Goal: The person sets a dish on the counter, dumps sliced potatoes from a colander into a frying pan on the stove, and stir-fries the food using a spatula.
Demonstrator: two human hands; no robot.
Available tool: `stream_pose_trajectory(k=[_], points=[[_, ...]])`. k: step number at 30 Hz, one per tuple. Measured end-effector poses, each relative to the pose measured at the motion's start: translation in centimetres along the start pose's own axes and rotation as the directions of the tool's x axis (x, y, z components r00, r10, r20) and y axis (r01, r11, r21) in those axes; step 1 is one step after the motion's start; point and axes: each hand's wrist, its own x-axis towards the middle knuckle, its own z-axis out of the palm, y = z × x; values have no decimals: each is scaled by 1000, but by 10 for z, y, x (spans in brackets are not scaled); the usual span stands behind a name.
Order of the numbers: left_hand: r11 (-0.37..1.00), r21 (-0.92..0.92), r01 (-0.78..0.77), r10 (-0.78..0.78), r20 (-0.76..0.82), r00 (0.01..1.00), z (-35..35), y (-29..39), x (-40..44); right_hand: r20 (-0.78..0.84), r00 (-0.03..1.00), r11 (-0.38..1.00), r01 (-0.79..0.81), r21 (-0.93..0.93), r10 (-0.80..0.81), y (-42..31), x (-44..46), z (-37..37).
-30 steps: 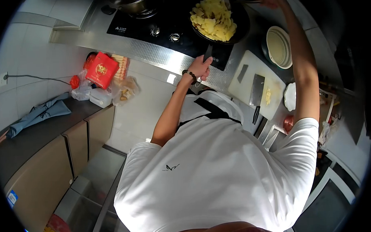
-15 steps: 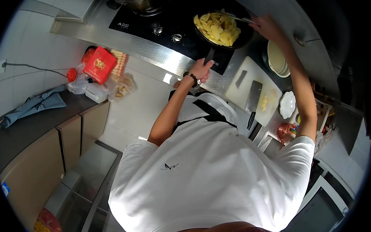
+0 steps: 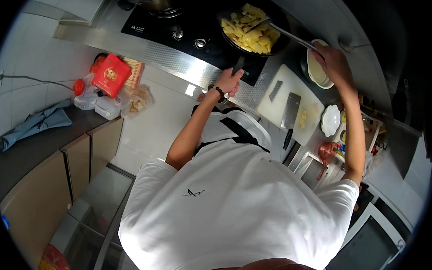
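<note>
My left hand (image 3: 227, 82), with a dark bead bracelet at the wrist, is closed around the handle of a black frying pan (image 3: 280, 46) on the stove. Yellow slices that look like potato (image 3: 250, 31) are heaped in the pan. In my right hand (image 3: 335, 64) is the long handle of a metal spatula (image 3: 292, 36). Its head rests among the slices, partly covered by them. The right forearm reaches over a pale ribbed basket (image 3: 317, 69), hiding part of it.
A cutting board (image 3: 267, 104) right of my body holds a cleaver (image 3: 291, 109) and chopped pale bits (image 3: 303, 118). Beside it lies a white scalloped dish (image 3: 330, 120). A metal pot (image 3: 163, 2) stands on the left burner. Left, a red bag (image 3: 111, 76) sits on a dark counter.
My right hand has moved down and to the right, drawing back from the pan, and more of the spatula shows. The slices have shifted. My left hand keeps hold of the handle.
</note>
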Motion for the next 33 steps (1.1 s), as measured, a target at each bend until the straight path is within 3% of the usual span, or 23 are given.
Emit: stream_pose_trajectory(k=[5, 9, 12, 14, 18, 20, 27, 33], points=[[996, -84, 39, -32, 79, 996, -6, -10, 12, 110, 991, 995, -87, 42, 82, 1, -9, -21], [980, -145, 135, -130, 45, 990, -4, -2, 17, 18, 999, 999, -49, 19, 49, 4, -17, -11], [993, -87, 83, -86, -30, 996, 0, 0, 13, -60, 994, 992, -91, 84, 96, 0, -27, 1], [998, -7, 59, -59, -68, 996, 6, 8, -4, -80, 972, 969, -210, 128, 221, -7, -37, 3], [997, -32, 68, -71, -79, 994, 6, 8, 9, -176, 940, 946, -257, 196, 292, -16, -52, 8], [993, 105, -59, 75, -156, 985, 1, 2, 31, -177, 928, 930, -285, 232, 328, -18, -56, 13], [994, 109, -8, 24, -138, 990, 4, 12, -13, -196, 893, 906, -362, 220, 405, -18, -64, 20], [993, 114, -17, 34, -148, 988, 3, 3, 2, -180, 872, 864, -385, 325, 456, -27, -60, 29]])
